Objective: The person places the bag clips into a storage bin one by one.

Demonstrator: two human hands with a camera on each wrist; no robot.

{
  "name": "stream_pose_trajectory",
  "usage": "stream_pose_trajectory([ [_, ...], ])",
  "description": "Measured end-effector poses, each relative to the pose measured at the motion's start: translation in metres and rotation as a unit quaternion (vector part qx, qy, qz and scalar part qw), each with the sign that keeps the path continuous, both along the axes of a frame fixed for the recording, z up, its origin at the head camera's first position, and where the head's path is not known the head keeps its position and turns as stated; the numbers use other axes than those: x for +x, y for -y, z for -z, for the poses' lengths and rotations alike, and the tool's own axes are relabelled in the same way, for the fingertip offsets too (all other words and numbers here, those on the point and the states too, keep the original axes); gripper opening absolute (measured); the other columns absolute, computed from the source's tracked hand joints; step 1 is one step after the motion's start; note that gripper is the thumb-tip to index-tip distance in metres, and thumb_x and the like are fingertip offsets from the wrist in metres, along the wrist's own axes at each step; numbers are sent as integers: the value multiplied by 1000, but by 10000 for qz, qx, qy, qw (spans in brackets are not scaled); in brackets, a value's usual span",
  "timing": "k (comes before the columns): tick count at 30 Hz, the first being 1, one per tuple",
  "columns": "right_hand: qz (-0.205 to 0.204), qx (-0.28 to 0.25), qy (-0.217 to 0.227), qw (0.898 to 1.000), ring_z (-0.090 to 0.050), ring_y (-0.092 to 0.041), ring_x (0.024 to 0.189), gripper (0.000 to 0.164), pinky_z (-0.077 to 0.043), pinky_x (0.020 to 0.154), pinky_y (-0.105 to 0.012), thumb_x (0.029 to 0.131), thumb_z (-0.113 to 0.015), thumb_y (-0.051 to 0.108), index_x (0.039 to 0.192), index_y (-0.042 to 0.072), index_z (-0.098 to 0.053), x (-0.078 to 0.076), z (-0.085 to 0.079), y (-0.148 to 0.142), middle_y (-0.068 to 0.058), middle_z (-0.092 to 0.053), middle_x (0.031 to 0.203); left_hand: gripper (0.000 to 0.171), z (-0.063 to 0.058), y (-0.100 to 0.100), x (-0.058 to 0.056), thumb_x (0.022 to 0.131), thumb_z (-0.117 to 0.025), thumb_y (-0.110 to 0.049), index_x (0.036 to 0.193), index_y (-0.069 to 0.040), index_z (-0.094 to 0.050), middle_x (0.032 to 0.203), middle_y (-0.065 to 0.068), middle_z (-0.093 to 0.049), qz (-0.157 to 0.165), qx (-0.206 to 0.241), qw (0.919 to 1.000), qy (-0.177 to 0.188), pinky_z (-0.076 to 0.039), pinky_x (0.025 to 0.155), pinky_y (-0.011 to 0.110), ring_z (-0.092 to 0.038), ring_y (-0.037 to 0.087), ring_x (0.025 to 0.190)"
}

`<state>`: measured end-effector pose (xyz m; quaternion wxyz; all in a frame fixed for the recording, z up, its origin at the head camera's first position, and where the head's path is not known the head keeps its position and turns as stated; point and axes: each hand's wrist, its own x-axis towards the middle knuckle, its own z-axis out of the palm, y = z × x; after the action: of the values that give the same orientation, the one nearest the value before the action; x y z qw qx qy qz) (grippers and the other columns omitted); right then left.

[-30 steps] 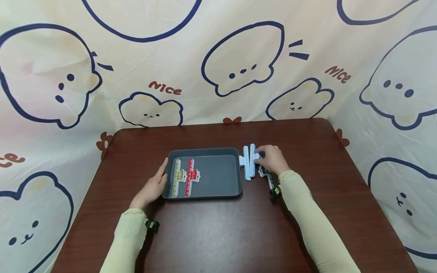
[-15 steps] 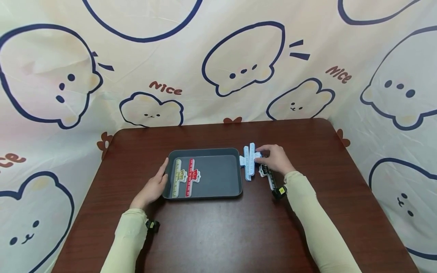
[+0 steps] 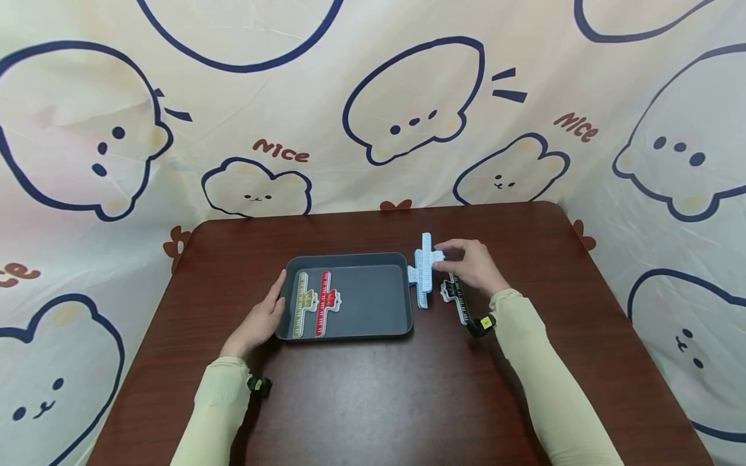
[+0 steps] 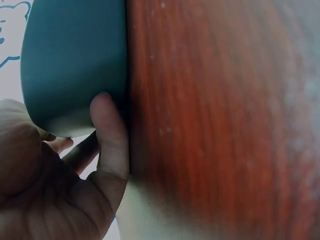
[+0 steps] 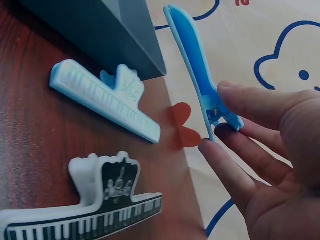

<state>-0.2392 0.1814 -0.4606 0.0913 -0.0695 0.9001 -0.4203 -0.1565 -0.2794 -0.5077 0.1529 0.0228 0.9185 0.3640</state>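
Observation:
My right hand (image 3: pixel 474 265) pinches a light blue clip (image 5: pixel 195 55) by its handle, between thumb and fingertips. The clip is upright and raised off the table in the right wrist view. A second light blue clip (image 5: pixel 102 100) lies on the table beside the tray, partly covered by the held one in the head view. Nearer the right wrist is a black-and-white clip with a piano-key pattern (image 5: pixel 120 182). My left hand (image 3: pixel 262 320) rests against the left end of the dark grey tray (image 3: pixel 373 298), extended fingers touching its outer wall (image 4: pixel 75 65).
Inside the tray's left half lie a yellow-green clip (image 3: pixel 300 304) and a red clip (image 3: pixel 326 304), side by side. The brown wooden table (image 3: pixel 361 401) meets a printed cloth backdrop (image 3: pixel 326 116) at the back and sides.
My right hand has lifted the held blue clip slightly up and away from the other blue clip, uncovering more of the black clip. The left hand and tray stay in place.

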Motion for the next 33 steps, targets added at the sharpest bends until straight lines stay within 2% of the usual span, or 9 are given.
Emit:
stream_pose_trajectory([
  [3, 10, -82, 3, 10000, -54, -33, 127, 45, -50, 105, -56, 92, -81, 24, 135, 15, -70, 0, -5, 0, -12, -64, 142, 64, -2, 0, 1, 115, -29, -26, 168, -28, 6, 171, 25, -13, -13, 54, 10000, 25, -29, 120, 66, -31, 49, 150],
  [12, -104, -162, -185, 9996, -62, -31, 118, 45, -56, 95, -49, 90, -84, 26, 132, 18, -72, 3, -14, 7, -10, -68, 136, 64, -2, 0, 2, 115, -29, -27, 168, -28, 7, 171, 25, -12, -34, 75, 9999, 83, -28, 120, 66, -29, 48, 152],
  [21, -171, -368, -167, 9990, -68, -27, 109, 40, -60, 91, -45, 89, -84, 22, 127, 19, -74, 7, -14, 13, -7, -71, 127, 63, -2, 0, 2, 115, -29, -26, 168, -28, 6, 170, 25, -14, -26, 53, 10000, 40, -29, 120, 66, -31, 48, 151],
  [33, -331, -475, -159, 9982, -69, -25, 108, 38, -60, 90, -42, 89, -84, 24, 125, 20, -74, 11, -9, 32, -5, -73, 122, 64, -3, -1, 1, 115, -29, -27, 168, -30, 7, 171, 25, -13, -42, 29, 10000, 78, -28, 120, 66, -29, 49, 151],
])
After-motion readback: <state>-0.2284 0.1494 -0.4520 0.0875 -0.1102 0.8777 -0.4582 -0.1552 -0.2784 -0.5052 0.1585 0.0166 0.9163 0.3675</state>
